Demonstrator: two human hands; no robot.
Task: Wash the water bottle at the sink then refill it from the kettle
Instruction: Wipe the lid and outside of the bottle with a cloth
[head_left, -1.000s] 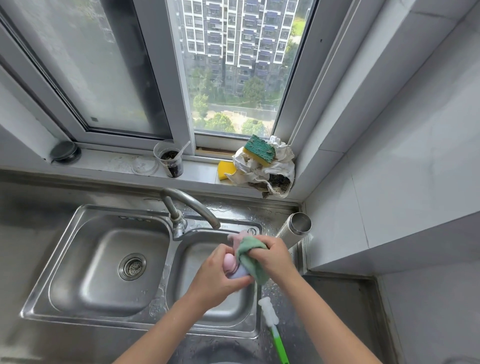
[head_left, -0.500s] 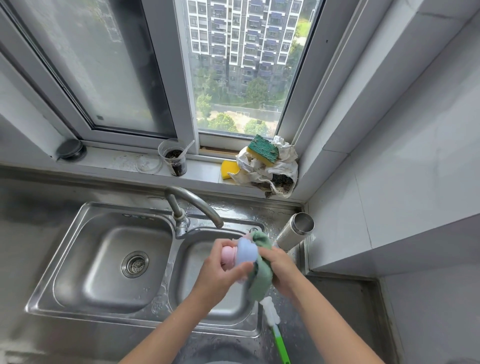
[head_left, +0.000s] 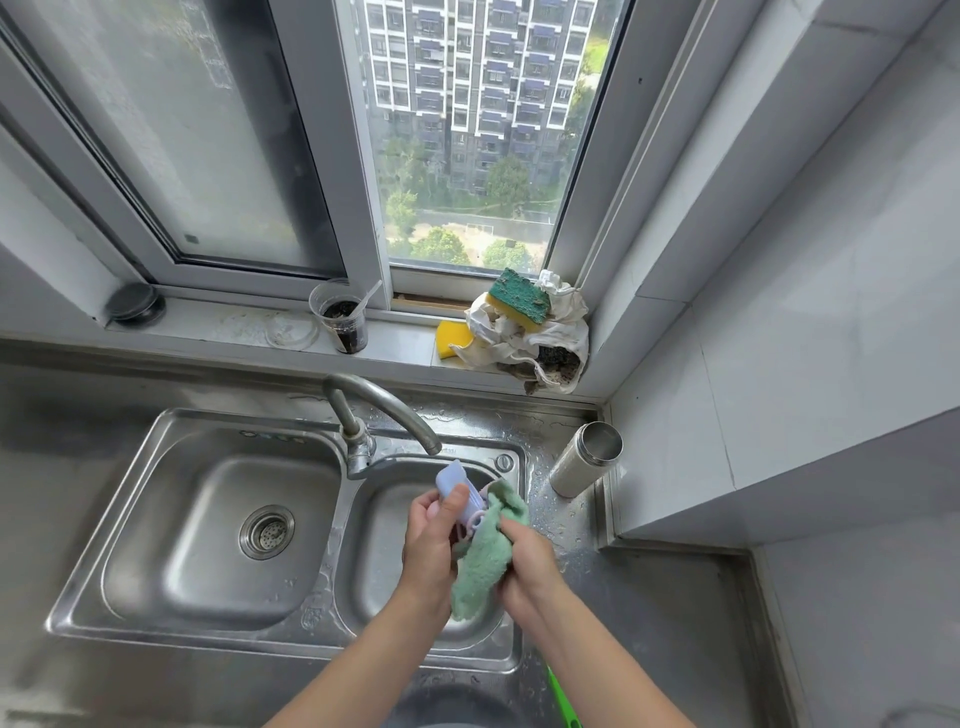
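Note:
Over the right basin of the steel sink, my left hand grips a lilac and pink bottle lid, thumb on its side. My right hand holds a green cloth bunched against the lid. The open steel water bottle stands uncapped on the wet counter to the right of the sink, against the wall. The faucet spout ends just above the lid; no water flow is visible. No kettle is in view.
On the windowsill sit a plastic cup with dark contents and a spoon, a dark round lid, and sponges on a crumpled rag. A green brush handle lies at the counter's front edge. A tiled wall closes the right side.
My left hand has turned the lid so its lilac part points up toward the spout. The cloth has slid down from on top of the lid to hang below, between my hands.

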